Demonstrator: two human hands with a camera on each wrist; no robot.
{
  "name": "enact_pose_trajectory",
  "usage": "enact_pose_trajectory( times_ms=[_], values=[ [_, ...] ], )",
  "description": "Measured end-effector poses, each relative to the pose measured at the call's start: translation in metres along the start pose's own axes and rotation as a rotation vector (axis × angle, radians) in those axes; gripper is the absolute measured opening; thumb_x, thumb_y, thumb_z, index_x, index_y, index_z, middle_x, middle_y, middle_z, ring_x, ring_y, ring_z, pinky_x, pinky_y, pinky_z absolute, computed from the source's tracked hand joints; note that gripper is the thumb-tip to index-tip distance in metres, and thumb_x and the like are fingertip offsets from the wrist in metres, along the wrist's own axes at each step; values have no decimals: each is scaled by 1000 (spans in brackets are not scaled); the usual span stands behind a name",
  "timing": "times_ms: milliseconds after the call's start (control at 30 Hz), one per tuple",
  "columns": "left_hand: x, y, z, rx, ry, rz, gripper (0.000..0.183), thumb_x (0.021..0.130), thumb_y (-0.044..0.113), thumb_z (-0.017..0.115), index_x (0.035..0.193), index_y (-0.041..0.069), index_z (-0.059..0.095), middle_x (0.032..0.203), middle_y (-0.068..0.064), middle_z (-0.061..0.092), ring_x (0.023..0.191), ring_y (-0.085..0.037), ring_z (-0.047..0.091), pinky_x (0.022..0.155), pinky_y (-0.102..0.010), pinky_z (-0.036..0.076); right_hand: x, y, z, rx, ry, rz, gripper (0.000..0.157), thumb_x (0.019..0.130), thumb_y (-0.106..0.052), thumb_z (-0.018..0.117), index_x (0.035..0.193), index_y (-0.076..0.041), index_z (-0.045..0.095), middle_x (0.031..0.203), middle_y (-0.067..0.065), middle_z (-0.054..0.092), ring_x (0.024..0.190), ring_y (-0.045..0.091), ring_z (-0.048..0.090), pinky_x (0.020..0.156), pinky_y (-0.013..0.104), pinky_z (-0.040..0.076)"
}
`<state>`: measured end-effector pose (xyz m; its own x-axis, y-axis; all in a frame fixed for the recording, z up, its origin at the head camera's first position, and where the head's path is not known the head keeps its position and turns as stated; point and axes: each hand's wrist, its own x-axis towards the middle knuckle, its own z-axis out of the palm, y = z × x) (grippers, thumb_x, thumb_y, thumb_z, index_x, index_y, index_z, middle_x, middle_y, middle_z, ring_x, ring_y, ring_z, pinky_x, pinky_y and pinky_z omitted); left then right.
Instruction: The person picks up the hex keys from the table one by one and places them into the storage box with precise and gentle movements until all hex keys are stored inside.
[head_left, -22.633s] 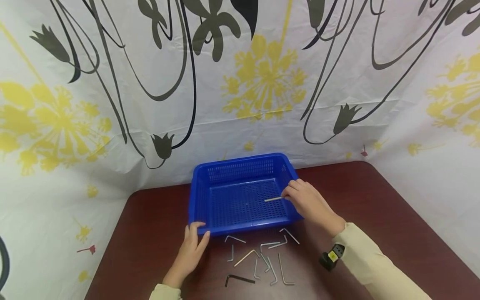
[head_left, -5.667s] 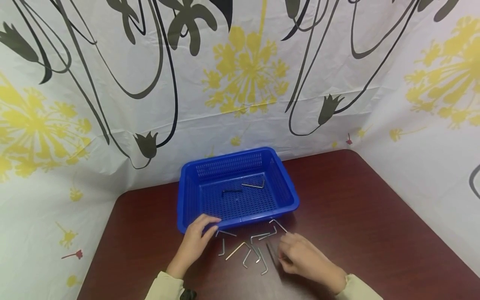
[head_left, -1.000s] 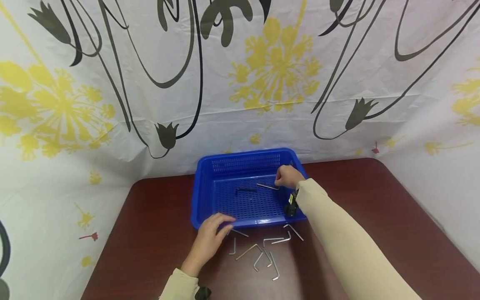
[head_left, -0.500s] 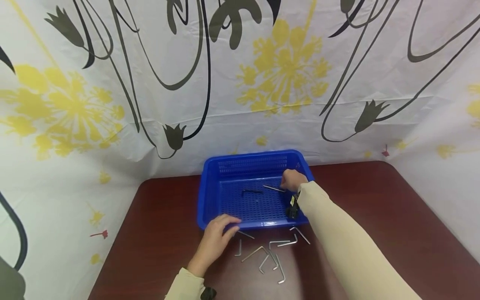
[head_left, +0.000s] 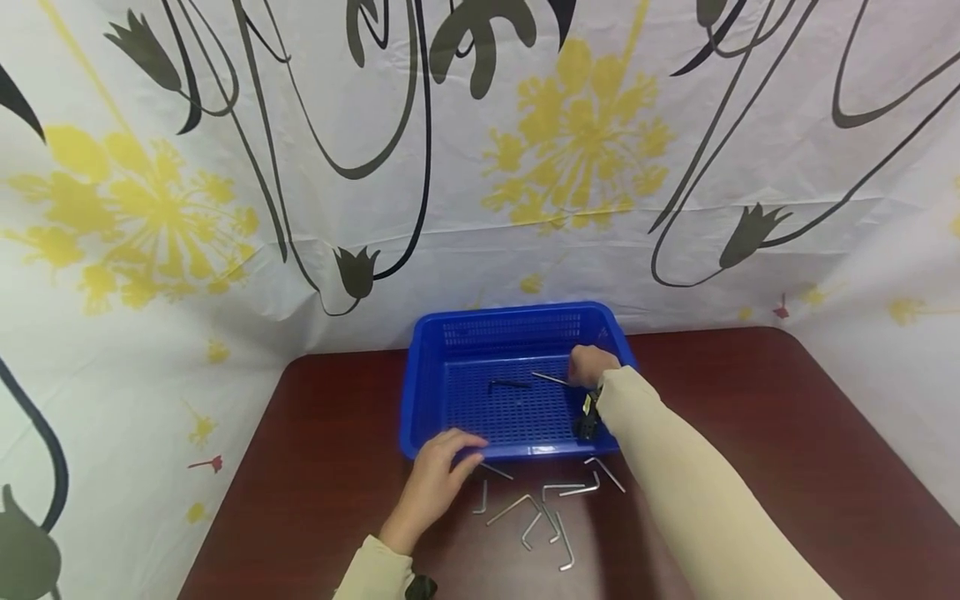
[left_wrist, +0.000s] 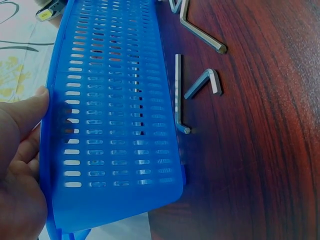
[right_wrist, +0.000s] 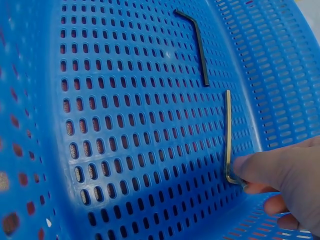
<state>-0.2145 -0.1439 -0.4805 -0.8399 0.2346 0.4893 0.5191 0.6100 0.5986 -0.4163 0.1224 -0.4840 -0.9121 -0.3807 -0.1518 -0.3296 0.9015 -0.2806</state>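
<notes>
Placing step, I reckon: your right grip point(head_left: 590, 365) is in the blue perforated plastic basket point(head_left: 410, 400), at the bend of a brassy L-shaped metal key point(right_wrist: 228, 130), can't tell if pinching or loose. Your left grip point(head_left: 432, 479) holds the near rim point(head_left: 540, 452); next, let go clean and grab one of the silvery L-shaped metal keys point(left_wrist: 178, 85) on the dark-red wooden bench point(head_left: 337, 433).

Right hand point(right_wrist: 299, 175), seemingly mid-pinch

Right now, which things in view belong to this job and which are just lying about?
Apparently the job:
blue basket
shiny hex key at the right hand
black hex key inside
loose hex keys outside

Just around:
dark red table
patterned sheet
wrist camera
</notes>
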Motion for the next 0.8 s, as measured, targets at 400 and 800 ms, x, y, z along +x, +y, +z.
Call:
enact_pose_trajectory(
  times_ms=[400,800],
  values=[
    [0,2,0,8,-13,-7,14,82,9,69,96,11,70,93,2,66,93,-15,60,82,-35,47,-5,-3,-5,26,-30,6,7,73,-5,64,79,-7,67,78,3,64,68,18,57,61,39,50],
    [-1,1,0,14,-8,5,15,82,7,69,97,9,70,93,2,66,94,-15,60,82,-36,47,-17,-7,-26,166,-14,-198,5,71,-3,70,74,1,71,70,5,67,63,13,59,61,31,51]
  ],
)
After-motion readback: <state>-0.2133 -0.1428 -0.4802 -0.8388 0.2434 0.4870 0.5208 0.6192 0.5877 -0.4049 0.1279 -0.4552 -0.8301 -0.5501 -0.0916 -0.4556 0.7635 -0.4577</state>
